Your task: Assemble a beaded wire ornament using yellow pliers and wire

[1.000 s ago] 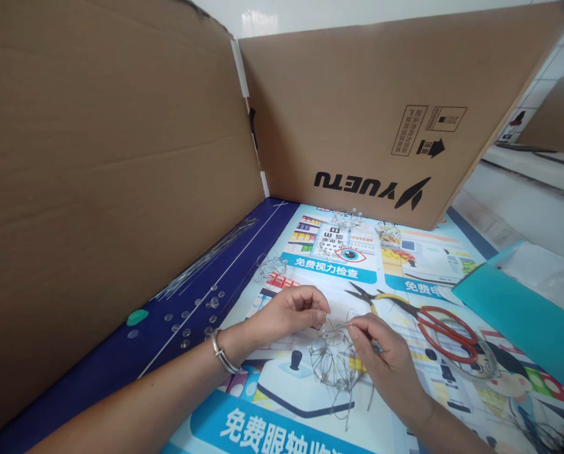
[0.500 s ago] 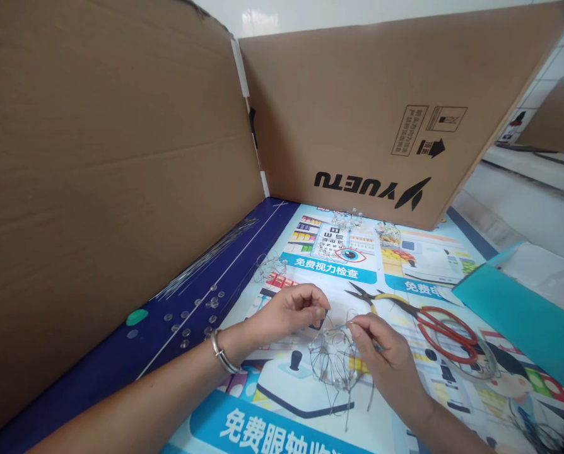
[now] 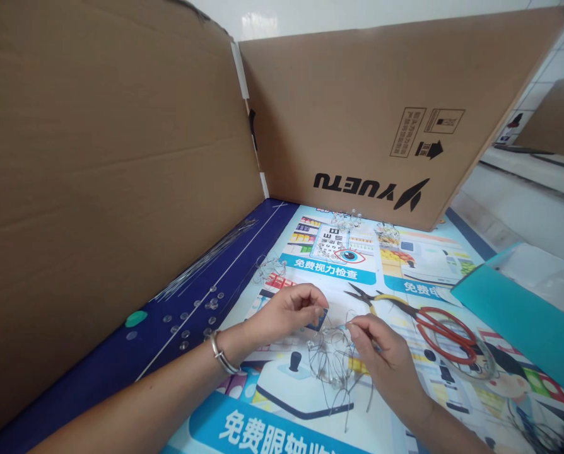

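Note:
A tangled wire piece with clear beads (image 3: 333, 360) lies on the printed sheet between my hands. My left hand (image 3: 297, 310), with a silver bangle at the wrist, is closed in a pinch on a thin wire at the upper left of the piece. Thumb and forefinger of my right hand (image 3: 379, 347) pinch a wire at its upper right. Loose wire ends stick out below the piece. Pliers with yellow and black parts (image 3: 371, 296) and red-handled scissors (image 3: 447, 334) rest just beyond my right hand.
Clear beads (image 3: 211, 304), a green disc (image 3: 136, 318) and a bundle of straight wires (image 3: 201, 258) lie at the left. More wire pieces (image 3: 346, 221) sit at the back. Cardboard panels (image 3: 358, 94) stand behind and left. A teal box (image 3: 518, 315) is at the right.
Both hands remain almost in place, still pinching. The wire piece between them has shifted and turned very slightly.

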### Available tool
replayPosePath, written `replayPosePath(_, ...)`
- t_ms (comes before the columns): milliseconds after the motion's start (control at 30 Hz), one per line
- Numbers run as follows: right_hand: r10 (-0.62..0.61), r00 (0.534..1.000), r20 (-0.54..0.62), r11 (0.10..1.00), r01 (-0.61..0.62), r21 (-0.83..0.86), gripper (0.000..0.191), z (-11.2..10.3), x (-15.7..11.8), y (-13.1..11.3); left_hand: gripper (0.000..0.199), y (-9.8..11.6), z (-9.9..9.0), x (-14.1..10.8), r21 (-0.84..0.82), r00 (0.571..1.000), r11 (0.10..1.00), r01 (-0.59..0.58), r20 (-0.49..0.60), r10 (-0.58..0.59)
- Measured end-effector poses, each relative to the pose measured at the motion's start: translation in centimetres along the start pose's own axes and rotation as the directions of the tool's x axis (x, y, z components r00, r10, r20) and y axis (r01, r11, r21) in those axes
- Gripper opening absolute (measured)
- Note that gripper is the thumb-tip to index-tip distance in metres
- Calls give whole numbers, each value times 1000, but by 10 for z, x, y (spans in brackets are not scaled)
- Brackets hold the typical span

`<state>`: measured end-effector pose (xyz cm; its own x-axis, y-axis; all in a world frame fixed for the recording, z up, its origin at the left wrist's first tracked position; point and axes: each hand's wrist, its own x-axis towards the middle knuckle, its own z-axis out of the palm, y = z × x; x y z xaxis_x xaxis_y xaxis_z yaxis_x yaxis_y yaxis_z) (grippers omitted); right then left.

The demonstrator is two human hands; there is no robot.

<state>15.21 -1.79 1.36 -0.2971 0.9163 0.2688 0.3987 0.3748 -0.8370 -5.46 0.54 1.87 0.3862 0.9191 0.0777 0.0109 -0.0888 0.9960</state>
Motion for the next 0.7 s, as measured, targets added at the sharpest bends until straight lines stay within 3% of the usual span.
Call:
replayPosePath(467, -98, 995, 14, 995, 98, 9, 11, 1, -1, 3, 10, 3, 0, -2, -70, 1000, 997, 17, 20, -16)
replayPosePath(700, -249, 969, -1, 966, 248, -74, 7, 2, -1, 3, 9, 4, 1, -3, -25, 1000, 1000, 3, 20, -3)
